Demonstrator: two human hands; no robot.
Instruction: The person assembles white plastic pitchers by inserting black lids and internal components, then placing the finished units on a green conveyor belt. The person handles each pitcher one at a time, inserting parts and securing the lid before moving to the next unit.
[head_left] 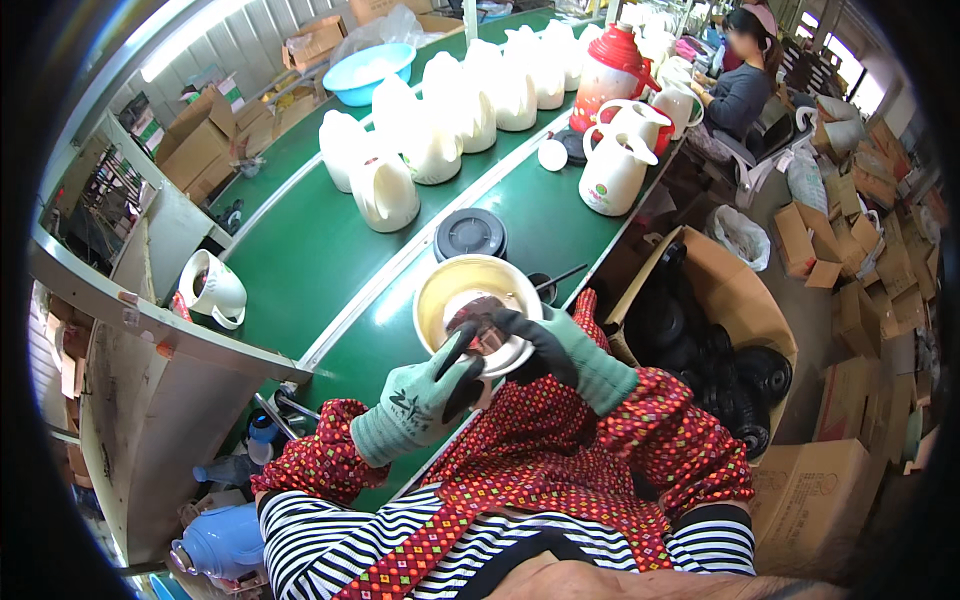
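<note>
Both my hands wear green gloves with dark fingertips. Between them is a white thermos shell (432,300), its round opening facing up towards me. Inside it shows a shiny, mirror-like piece (485,330), probably a glass liner; my fingers partly cover it. My left hand (415,400) is closed on the shell's near left side, fingertips at the opening. From the right, my right hand (575,352) curls its fingers over the rim. Just beyond the shell sits a round black plastic base (470,233). A small dark cup with a thin black rod (565,277) lies beside it.
Several white thermos jugs (385,195) stand along the green conveyor (300,240), with a red one (612,70) farther back. A white shell (213,288) lies at left. At right, a carton (770,310) holds black round parts. A co-worker (740,95) sits at the far right.
</note>
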